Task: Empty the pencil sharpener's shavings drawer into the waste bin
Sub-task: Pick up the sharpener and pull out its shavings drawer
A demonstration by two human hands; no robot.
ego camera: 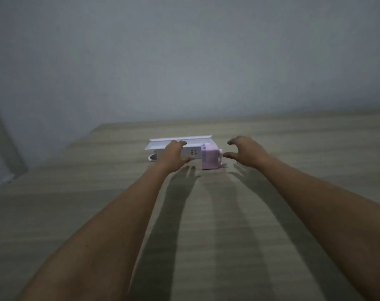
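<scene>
A small pink pencil sharpener (211,157) stands on the wooden table (206,213), near its far side. My left hand (174,158) reaches out just left of it, fingers spread and curled, holding nothing. On the other side my right hand (246,153) hovers with thumb and fingers apart, close to the sharpener's crank side but not touching. Both forearms stretch forward over the table. No waste bin is in view. The picture is dim and blurred.
A white power strip (192,153) with a raised white lid or tray (180,142) lies directly behind my left hand, against the sharpener's left side. A grey wall (184,61) rises behind the table. The table's left edge runs diagonally at the left.
</scene>
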